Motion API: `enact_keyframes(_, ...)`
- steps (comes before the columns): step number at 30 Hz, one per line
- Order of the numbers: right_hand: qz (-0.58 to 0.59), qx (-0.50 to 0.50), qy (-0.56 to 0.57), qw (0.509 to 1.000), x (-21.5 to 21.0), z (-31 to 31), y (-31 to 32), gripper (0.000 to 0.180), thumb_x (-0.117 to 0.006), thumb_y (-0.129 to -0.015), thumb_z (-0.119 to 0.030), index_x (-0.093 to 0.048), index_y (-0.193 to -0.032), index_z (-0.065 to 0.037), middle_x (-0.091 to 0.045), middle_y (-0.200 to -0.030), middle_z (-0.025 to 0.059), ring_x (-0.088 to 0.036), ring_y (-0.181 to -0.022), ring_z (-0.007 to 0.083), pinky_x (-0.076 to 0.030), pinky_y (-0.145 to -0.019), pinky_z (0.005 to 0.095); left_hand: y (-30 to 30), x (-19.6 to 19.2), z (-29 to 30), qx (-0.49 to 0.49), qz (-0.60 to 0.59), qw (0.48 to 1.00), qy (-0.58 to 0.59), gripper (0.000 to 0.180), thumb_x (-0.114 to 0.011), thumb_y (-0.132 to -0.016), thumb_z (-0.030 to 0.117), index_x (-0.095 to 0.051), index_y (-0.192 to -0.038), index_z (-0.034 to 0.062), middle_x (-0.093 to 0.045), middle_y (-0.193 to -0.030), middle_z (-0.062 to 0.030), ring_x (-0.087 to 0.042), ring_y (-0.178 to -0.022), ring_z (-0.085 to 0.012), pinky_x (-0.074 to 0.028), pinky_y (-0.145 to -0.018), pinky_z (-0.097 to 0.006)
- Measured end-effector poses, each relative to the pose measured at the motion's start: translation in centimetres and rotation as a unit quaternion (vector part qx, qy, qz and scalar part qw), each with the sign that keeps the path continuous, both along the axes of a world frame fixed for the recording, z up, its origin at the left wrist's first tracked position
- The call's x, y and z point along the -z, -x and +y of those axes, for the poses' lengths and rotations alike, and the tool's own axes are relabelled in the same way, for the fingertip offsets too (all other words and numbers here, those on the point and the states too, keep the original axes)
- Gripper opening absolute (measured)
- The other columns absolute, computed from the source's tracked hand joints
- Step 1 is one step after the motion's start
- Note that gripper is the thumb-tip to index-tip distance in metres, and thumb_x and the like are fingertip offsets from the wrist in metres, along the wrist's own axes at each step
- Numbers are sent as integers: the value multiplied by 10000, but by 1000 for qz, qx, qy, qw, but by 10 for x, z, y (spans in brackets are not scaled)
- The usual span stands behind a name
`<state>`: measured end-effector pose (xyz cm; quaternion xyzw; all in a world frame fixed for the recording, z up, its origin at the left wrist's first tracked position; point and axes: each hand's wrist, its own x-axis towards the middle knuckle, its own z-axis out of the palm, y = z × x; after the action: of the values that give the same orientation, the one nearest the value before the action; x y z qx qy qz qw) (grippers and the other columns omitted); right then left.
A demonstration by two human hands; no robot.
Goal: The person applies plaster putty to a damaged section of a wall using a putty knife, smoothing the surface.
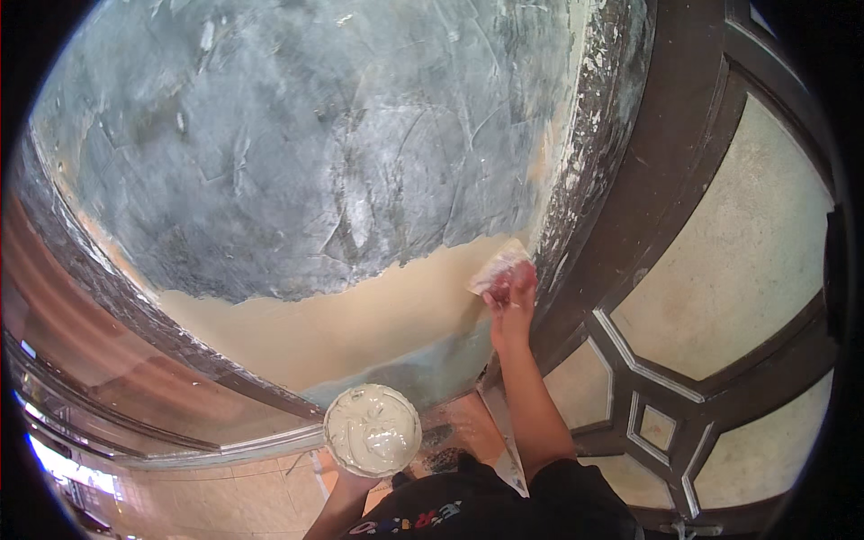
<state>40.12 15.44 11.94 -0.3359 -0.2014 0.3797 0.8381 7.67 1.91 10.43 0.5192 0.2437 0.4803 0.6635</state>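
Beside the right-hand trim [589, 135] in the head view, the person's right hand [511, 288] is grasping a flat, pale spreader [497, 261], its exact kind being hard to tell under the smears, and is holding it close against the wall at the upper right of a smooth beige band [342, 335]. Below and to the left, the left hand [356, 482] is bearing a round tub [328, 443] of glossy cream paste [373, 430] in front of the body, its fingers mostly hiding beneath. The spreader is sitting so near the flecked trim that a slight overshoot would probably be smearing paste onto the wood or catching its rough edge. The paste on the fingers is likely making the grip slick, so the spreader could be twisting and gouging the beige coat. Above, the ragged edge is meeting rough grey plaster [270, 180], where uneven pressure could be leaving ridges. The tub is looking full nearly to its rim, and with one hand supporting it, any tilt while the person is reaching could be spilling paste onto the shirt [477, 504] or the tiled floor [216, 498].
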Motion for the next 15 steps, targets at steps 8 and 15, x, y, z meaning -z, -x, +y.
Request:
enact_keyframes(8,44,-68,65,995,31,-53,-19,436,-572,-938,-153,-427,-1349,-140,-560,-1199,51,-616,-970,178,-588,-696,339,-36,-3,-5,-13,-242,956,166,645,-500,-948,464,-317,-1463,121,-400,-1467,-128,-429,-1325,-318,-393,-1083,-497)
enact_keyframes(15,-207,-307,-13,929,-78,-67,-23,309,-645,-894,-65,-518,-1176,-54,-639,-1094,93,-658,-904,190,-591,-681,328,-51,30,25,-54,-363,893,261,561,-437,-972,475,-425,-1410,125,-485,-1411,-112,-508,-1256,-293,-443,-1044,-470)
